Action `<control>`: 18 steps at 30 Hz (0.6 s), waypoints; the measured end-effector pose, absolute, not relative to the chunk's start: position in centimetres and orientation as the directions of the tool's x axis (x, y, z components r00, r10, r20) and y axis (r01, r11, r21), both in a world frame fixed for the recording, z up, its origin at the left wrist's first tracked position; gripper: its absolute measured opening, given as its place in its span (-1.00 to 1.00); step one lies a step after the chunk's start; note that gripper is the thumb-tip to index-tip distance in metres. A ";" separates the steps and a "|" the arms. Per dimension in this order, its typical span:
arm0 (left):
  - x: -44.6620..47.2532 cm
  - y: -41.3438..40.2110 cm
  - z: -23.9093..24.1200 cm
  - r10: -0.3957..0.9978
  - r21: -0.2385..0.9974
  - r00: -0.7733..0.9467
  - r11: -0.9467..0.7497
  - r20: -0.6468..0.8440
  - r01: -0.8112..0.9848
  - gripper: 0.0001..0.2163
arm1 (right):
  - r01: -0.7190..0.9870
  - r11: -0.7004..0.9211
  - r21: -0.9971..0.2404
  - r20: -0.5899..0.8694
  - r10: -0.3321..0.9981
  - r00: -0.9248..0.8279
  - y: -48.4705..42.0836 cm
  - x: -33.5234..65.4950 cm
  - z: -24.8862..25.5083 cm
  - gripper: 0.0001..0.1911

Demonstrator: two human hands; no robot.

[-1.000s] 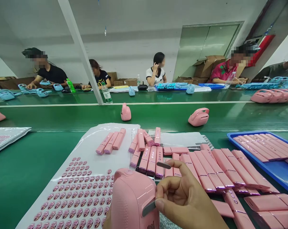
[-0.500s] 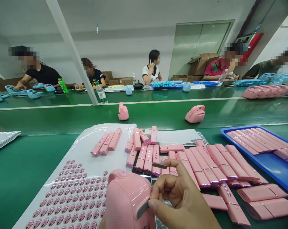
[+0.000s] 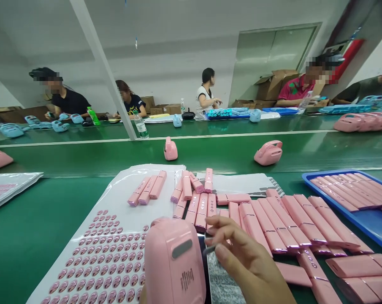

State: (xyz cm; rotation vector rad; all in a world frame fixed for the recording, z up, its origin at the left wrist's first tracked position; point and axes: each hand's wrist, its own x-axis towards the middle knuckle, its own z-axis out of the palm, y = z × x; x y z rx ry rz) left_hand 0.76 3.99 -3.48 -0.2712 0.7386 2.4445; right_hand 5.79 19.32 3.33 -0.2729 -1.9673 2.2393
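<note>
At the near edge of the green surface, just left of centre, stands the pink casing, held upright from below by the left hand, of which only a sliver shows under the casing's bottom corner; its fingers seem closed around the base, though the grip itself is hidden. A grey oval sticker now sits flat on the casing's upper face, above a small row of slots. Half a second ago a grey strip was pinched against the casing's right edge under the thumb, and a second strip lay on the index fingertip; now the first strip is on the casing and the right hand has drawn back a little to the right. That hand's fingers are loosely curled, thumb and forefinger together on the remaining grey strip, which points toward the casing without touching it. By the look of it, one label is placed and another is ready in the fingers.

To the left lies the white sheet of round pink stickers. Beyond the hands, pink bars lie in rows and loose groups, with more in a blue tray at right. Two further pink casings rest on the belt behind, and other people sit at the far side.
</note>
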 end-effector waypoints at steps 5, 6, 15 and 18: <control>0.4 4.2 -3.2 0.329 0.561 -0.885 -0.686 -0.330 -0.464 -0.71 | 0.087 -0.162 -0.983 -0.089 0.010 -0.996 18.2 6.4 2.2 -0.78; 0.4 4.2 -3.2 0.310 0.581 -0.893 -0.678 -0.328 -0.449 -0.71 | 0.087 -0.153 -0.984 -0.089 0.007 -0.996 18.0 6.4 2.1 -0.80; 0.0 4.1 -3.1 0.238 0.722 -0.925 -0.578 -0.296 -0.380 -0.68 | 0.039 -0.094 -0.995 -0.043 0.046 -0.998 17.6 6.4 2.2 -0.89; -0.3 4.1 -3.3 0.212 0.748 -0.933 -0.559 -0.290 -0.359 -0.69 | 0.034 -0.034 -0.999 -0.036 0.065 -0.997 17.6 6.4 2.3 -0.92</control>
